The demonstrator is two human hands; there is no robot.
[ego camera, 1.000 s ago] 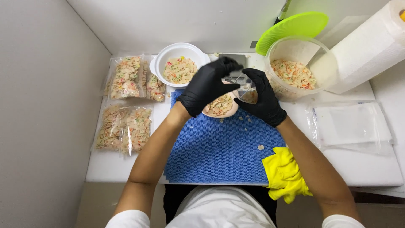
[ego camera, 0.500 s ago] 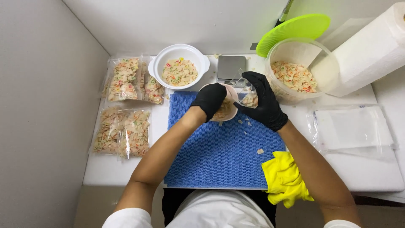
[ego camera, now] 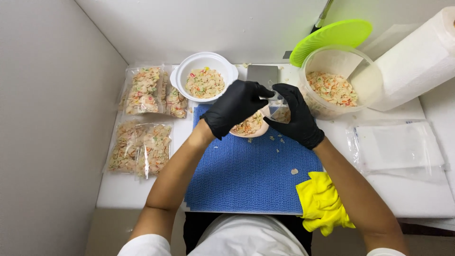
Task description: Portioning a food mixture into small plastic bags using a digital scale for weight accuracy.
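Head view: a small clear bag (ego camera: 276, 110) is held at mid-table, at the far edge of the blue mat (ego camera: 251, 175), just above a shallow pink dish (ego camera: 250, 128) of mixed pasta pieces. The left hand (ego camera: 234, 108) is curled over the dish, fingertips pinched at the bag's mouth. The right hand (ego camera: 295, 116) is closed around the bag's body from the right. How full the bag is cannot be told.

Spilt pieces are seen on the mat just near of the hands. The step would likely be done well if the mouth is kept wide and directly over the dish, so strays drop back in.

Filled bags (ego camera: 142, 118) lie far left; a white bowl (ego camera: 204, 80) and a clear tub (ego camera: 334, 85) stand beyond; yellow gloves (ego camera: 324, 201) lie near right
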